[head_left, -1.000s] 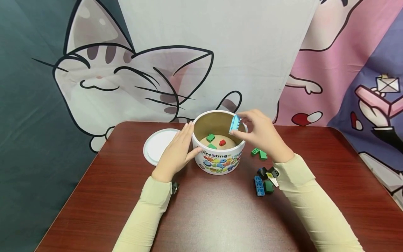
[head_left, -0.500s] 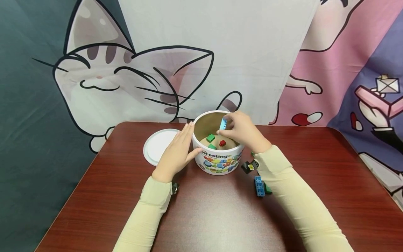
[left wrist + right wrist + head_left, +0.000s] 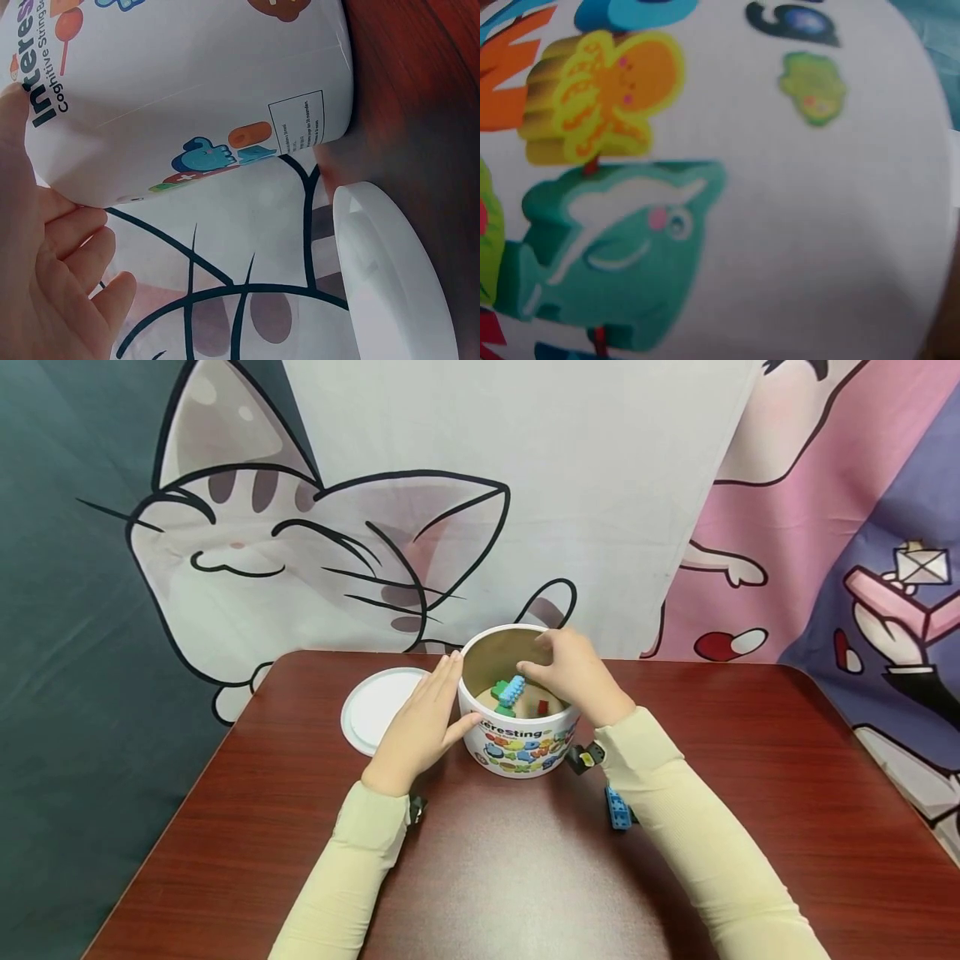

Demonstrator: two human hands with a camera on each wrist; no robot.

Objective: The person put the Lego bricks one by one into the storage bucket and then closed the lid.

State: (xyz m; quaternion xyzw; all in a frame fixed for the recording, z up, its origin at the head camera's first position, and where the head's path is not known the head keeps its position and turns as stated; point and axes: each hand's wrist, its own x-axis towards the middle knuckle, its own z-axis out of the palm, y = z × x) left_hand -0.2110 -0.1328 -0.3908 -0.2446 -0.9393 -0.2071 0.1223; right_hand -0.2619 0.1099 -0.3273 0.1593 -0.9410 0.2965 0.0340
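A white round bucket (image 3: 521,756) with colourful toy prints stands on the table, its top uncovered. My left hand (image 3: 415,727) rests along its left side, fingers straight and thumb at the front rim; the left wrist view shows that hand (image 3: 45,255) against the printed wall (image 3: 187,97). Over the bucket's right rim, my right hand (image 3: 576,678) reaches in with thumb and fingers apart, holding nothing. Inside, a light blue toy brick (image 3: 512,692) overlaps two green bricks (image 3: 504,711). A small red brick (image 3: 543,707) lies to their right. Printed bucket wall (image 3: 825,225) fills the right wrist view.
The white lid (image 3: 375,714) lies on the table (image 3: 480,877) left of the bucket, partly behind my left hand. A darker blue brick (image 3: 618,810) sits at the right, near my right sleeve (image 3: 682,793), which covers other bricks there. A printed cloth (image 3: 600,485) hangs behind the table.
My right hand has moved left over the bucket and let go of the light blue brick, which is now down inside among the green ones. My left hand has stayed in place.
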